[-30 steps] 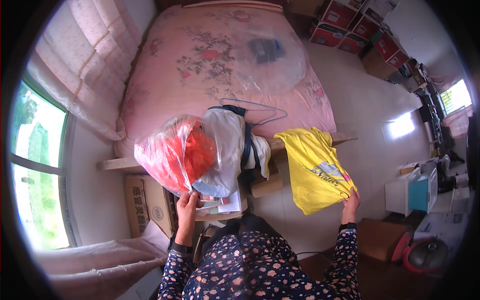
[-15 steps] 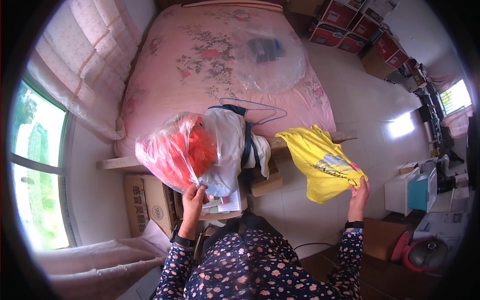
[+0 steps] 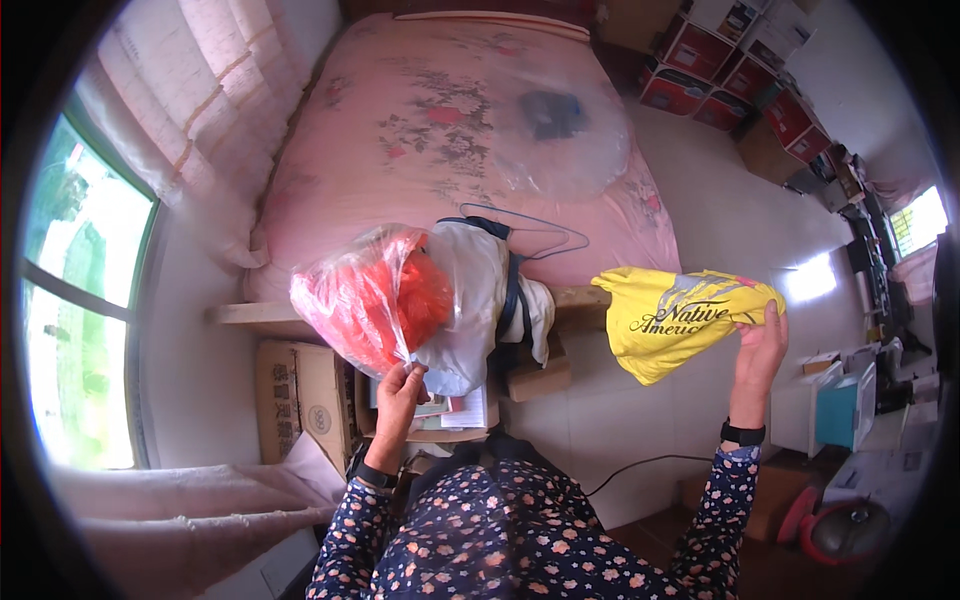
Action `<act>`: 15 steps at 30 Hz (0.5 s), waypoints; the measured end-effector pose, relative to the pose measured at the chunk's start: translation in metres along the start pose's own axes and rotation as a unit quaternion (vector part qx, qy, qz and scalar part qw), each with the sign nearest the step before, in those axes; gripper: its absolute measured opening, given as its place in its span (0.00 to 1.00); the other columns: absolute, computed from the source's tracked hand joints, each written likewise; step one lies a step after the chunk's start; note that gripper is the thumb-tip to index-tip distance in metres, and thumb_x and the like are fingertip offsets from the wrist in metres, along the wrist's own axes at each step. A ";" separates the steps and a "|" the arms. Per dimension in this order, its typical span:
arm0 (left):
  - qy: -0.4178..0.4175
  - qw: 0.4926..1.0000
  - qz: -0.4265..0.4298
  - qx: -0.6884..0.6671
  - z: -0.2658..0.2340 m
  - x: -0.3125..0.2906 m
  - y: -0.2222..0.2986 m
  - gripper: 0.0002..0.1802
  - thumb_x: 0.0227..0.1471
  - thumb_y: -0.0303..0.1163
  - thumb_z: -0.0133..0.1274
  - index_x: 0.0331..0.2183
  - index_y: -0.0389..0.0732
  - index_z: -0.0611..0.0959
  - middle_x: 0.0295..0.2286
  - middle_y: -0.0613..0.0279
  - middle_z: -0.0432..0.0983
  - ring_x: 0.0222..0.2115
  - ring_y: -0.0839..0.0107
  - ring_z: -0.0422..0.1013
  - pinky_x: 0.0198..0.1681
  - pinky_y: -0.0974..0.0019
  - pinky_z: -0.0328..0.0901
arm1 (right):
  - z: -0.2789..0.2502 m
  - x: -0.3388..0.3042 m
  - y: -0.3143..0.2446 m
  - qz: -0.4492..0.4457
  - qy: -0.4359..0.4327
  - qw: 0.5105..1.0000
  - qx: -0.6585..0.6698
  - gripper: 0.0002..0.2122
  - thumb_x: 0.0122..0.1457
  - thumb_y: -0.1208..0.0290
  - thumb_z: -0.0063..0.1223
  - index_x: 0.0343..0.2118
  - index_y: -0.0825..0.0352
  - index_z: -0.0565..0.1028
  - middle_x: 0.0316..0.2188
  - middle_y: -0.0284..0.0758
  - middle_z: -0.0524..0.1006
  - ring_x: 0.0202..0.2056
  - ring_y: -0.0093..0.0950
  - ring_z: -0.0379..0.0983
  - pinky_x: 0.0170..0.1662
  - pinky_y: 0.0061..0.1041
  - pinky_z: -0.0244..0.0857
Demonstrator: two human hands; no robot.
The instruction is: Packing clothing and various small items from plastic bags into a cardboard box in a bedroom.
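Note:
My left hand (image 3: 396,392) grips the bottom of a clear plastic bag (image 3: 372,300) stuffed with orange-red fabric, held up in front of me. Beside that bag a white and navy garment (image 3: 487,290) hangs over the foot of the bed. My right hand (image 3: 758,348) holds a yellow T-shirt (image 3: 672,315) by its edge, lifted out to the right above the pale floor. The shirt has dark print on it and hangs bunched.
A bed with a pink flowered cover (image 3: 430,130) fills the middle, with a clear bag (image 3: 562,130) and a wire hanger (image 3: 545,235) on it. A cardboard box (image 3: 300,395) sits by the window wall. Red boxes (image 3: 700,80) line the far right; a red fan (image 3: 840,525) stands lower right.
My right hand has raised the yellow T-shirt higher and farther right, spreading it sideways. The left hand has lifted the bag of orange fabric slightly.

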State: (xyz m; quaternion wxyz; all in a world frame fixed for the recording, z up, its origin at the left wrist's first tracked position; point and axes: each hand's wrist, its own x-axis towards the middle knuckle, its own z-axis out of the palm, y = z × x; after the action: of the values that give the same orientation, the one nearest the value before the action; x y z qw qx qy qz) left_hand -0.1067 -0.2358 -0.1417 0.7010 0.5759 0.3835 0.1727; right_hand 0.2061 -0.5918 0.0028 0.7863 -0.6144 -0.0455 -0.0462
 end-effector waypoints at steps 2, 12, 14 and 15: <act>0.005 1.000 0.001 0.011 0.001 -0.002 0.000 0.07 0.55 0.30 0.49 0.32 0.36 0.78 0.16 0.73 0.66 0.16 0.83 0.60 0.19 0.77 0.55 | 0.011 -0.002 -0.005 -0.019 -0.014 0.999 0.034 0.14 0.60 0.65 0.48 0.44 0.69 0.68 0.37 0.37 0.75 0.36 0.26 0.72 0.33 0.22 0.63; -0.009 1.000 0.006 -0.011 -0.001 0.000 -0.004 0.09 0.56 0.30 0.48 0.37 0.36 0.77 0.18 0.72 0.67 0.18 0.83 0.63 0.21 0.77 0.59 | 0.064 -0.030 -0.025 0.022 -0.138 0.987 0.081 0.17 0.61 0.64 0.42 0.50 0.69 0.65 0.46 0.39 0.70 0.47 0.31 0.68 0.49 0.33 0.61; -0.017 1.000 0.008 -0.022 -0.002 -0.003 0.001 0.10 0.56 0.30 0.48 0.38 0.36 0.77 0.18 0.71 0.67 0.18 0.82 0.63 0.21 0.77 0.59 | 0.082 -0.039 -0.032 0.028 -0.149 0.984 0.090 0.18 0.61 0.64 0.42 0.50 0.69 0.65 0.46 0.39 0.70 0.48 0.32 0.67 0.50 0.33 0.60; -0.013 1.000 0.009 -0.022 -0.004 -0.005 0.003 0.10 0.56 0.30 0.48 0.38 0.36 0.77 0.18 0.71 0.67 0.18 0.82 0.63 0.21 0.77 0.59 | 0.092 -0.043 -0.034 0.021 -0.182 0.978 0.101 0.18 0.61 0.63 0.42 0.51 0.69 0.64 0.47 0.39 0.70 0.49 0.32 0.66 0.52 0.33 0.59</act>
State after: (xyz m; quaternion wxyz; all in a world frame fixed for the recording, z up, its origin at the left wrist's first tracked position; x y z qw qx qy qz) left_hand -0.1123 -0.2354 -0.1375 0.7167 0.5663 0.3652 0.1798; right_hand 0.1581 -0.5105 0.0522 0.8240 -0.5304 -0.1789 0.0876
